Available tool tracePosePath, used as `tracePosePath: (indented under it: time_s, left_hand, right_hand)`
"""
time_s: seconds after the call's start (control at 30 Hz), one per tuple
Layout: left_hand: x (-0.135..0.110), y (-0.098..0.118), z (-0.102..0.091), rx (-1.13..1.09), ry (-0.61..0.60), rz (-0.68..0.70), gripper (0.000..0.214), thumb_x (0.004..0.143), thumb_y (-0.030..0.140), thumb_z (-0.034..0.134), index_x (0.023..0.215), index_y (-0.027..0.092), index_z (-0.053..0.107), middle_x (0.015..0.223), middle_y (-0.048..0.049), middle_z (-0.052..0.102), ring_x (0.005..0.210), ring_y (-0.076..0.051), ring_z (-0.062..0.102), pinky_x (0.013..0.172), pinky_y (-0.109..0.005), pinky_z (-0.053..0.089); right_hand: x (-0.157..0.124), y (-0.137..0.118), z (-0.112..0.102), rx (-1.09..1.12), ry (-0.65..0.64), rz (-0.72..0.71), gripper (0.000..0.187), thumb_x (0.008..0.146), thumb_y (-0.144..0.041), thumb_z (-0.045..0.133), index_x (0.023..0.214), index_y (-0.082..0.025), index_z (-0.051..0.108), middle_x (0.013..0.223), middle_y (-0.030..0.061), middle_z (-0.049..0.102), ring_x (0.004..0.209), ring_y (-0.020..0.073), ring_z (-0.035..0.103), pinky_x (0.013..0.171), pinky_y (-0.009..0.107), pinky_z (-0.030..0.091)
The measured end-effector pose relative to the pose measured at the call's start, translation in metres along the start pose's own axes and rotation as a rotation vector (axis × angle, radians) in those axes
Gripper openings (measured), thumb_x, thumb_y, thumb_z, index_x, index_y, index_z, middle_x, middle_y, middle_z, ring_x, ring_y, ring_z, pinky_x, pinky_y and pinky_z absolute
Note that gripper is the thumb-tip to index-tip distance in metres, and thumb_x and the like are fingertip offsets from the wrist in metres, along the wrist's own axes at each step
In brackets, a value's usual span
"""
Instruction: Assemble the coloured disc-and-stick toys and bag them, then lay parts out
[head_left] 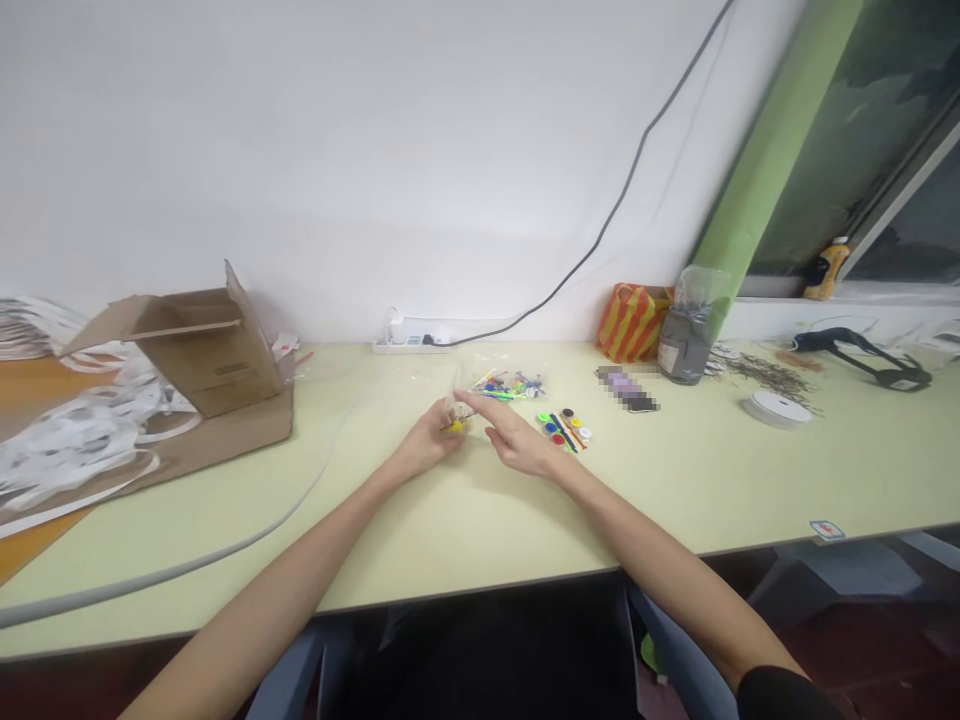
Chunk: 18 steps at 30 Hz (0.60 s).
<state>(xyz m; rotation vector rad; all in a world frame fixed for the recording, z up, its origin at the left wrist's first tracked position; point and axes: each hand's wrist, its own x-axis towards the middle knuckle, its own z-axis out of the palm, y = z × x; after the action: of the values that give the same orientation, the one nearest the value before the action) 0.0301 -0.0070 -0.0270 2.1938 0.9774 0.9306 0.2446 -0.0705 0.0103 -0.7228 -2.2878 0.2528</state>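
A clear plastic bag of slim coloured sticks lies at the middle of the table, though the film is too faint to tell whether every stick is inside it or on top. Just nearer the person than this bag, the left hand has its fingers closed around a small see-through packet with something yellow in it, while the right hand stretches its index finger to the packet, the thumb standing apart; whether its other fingers grip anything, I cannot tell. Close to the bag on its near right sit small round paint pots in green, blue, red, black, yellow and white, with coloured sticks between them. Farther right of the bag stand a red-and-yellow striped bag, its contents hidden, and a dark grey jar with clear plastic over its top. Well to the right of the bag, a bottle with yellow-orange contents or wrapping stands on the windowsill. Well to its left, a cardboard box has its flaps raised, and white strips are heaped beside it.
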Motion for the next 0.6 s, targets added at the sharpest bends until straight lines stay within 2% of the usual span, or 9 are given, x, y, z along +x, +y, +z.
tracePosePath:
  time_s: [0.07, 0.13, 0.2, 0.23, 0.3, 0.37, 0.47, 0.6]
  left_hand:
    - [0.001, 0.002, -0.001, -0.043, 0.021, -0.02, 0.031, 0.082, 0.034, 0.063, 0.11, 0.019, 0.061, 0.091, -0.0022, 0.064, 0.084, -0.02, 0.06, 0.082, -0.035, 0.05]
    - [0.004, 0.002, -0.002, -0.086, 0.058, -0.032, 0.027, 0.081, 0.036, 0.065, 0.102, 0.019, 0.063, 0.089, -0.001, 0.064, 0.084, -0.018, 0.06, 0.082, -0.033, 0.05]
    - [0.006, 0.0, -0.002, -0.149, 0.091, -0.061, 0.026, 0.08, 0.04, 0.068, 0.094, 0.019, 0.063, 0.089, -0.0012, 0.066, 0.086, -0.018, 0.061, 0.079, -0.032, 0.052]
    - [0.006, -0.001, -0.003, -0.205, 0.093, -0.087, 0.029, 0.079, 0.043, 0.07, 0.093, 0.019, 0.062, 0.091, -0.0021, 0.067, 0.087, -0.019, 0.063, 0.076, -0.032, 0.053]
    - [0.006, 0.001, -0.005, -0.36, 0.059, -0.15, 0.038, 0.077, 0.048, 0.073, 0.098, 0.018, 0.062, 0.102, -0.0065, 0.07, 0.096, -0.023, 0.066, 0.07, -0.032, 0.056]
    - [0.004, 0.006, -0.006, -0.524, -0.011, -0.214, 0.049, 0.075, 0.048, 0.078, 0.109, 0.018, 0.06, 0.116, -0.0116, 0.07, 0.108, -0.028, 0.066, 0.068, -0.032, 0.059]
    - [0.0, 0.016, -0.009, -0.686, -0.129, -0.293, 0.064, 0.074, 0.043, 0.082, 0.127, 0.021, 0.054, 0.131, -0.015, 0.065, 0.119, -0.03, 0.064, 0.073, -0.033, 0.062]
    - [-0.005, 0.024, -0.012, -0.753, -0.272, -0.341, 0.064, 0.082, 0.042, 0.077, 0.136, 0.021, 0.05, 0.14, -0.0183, 0.059, 0.121, -0.031, 0.063, 0.068, -0.029, 0.062]
  right_hand:
    - [0.002, 0.001, 0.001, -0.034, 0.073, -0.01, 0.079, 0.087, -0.001, 0.034, 0.16, -0.027, 0.017, 0.161, 0.0054, 0.033, 0.147, 0.0181, 0.032, 0.121, 0.044, 0.029]
    - [0.002, 0.011, 0.0, -0.097, 0.219, 0.043, 0.077, 0.086, 0.0, 0.033, 0.157, -0.026, 0.024, 0.158, 0.0068, 0.039, 0.145, 0.019, 0.035, 0.121, 0.044, 0.03]
    - [-0.002, 0.028, -0.003, -0.189, 0.34, 0.166, 0.073, 0.084, 0.001, 0.033, 0.153, -0.024, 0.034, 0.151, 0.0102, 0.046, 0.141, 0.0219, 0.039, 0.118, 0.046, 0.032]
    - [-0.004, 0.037, -0.005, -0.244, 0.353, 0.252, 0.071, 0.084, 0.001, 0.033, 0.151, -0.022, 0.037, 0.147, 0.0123, 0.048, 0.138, 0.0239, 0.042, 0.116, 0.046, 0.034]
    - [-0.011, 0.055, -0.008, -0.367, 0.262, 0.436, 0.068, 0.085, 0.001, 0.036, 0.149, -0.019, 0.041, 0.143, 0.0157, 0.052, 0.133, 0.028, 0.045, 0.109, 0.048, 0.038]
    - [-0.017, 0.068, -0.008, -0.465, 0.102, 0.566, 0.063, 0.087, 0.0, 0.038, 0.147, -0.018, 0.044, 0.14, 0.017, 0.055, 0.129, 0.0307, 0.046, 0.104, 0.048, 0.04]
    - [-0.019, 0.078, -0.005, -0.533, -0.078, 0.609, 0.052, 0.09, -0.001, 0.039, 0.136, -0.018, 0.056, 0.13, 0.0172, 0.062, 0.123, 0.0309, 0.049, 0.1, 0.045, 0.039]
    - [-0.011, 0.08, 0.001, -0.575, -0.129, 0.605, 0.038, 0.092, -0.003, 0.039, 0.113, -0.016, 0.068, 0.114, 0.0175, 0.067, 0.113, 0.0298, 0.053, 0.096, 0.042, 0.037]
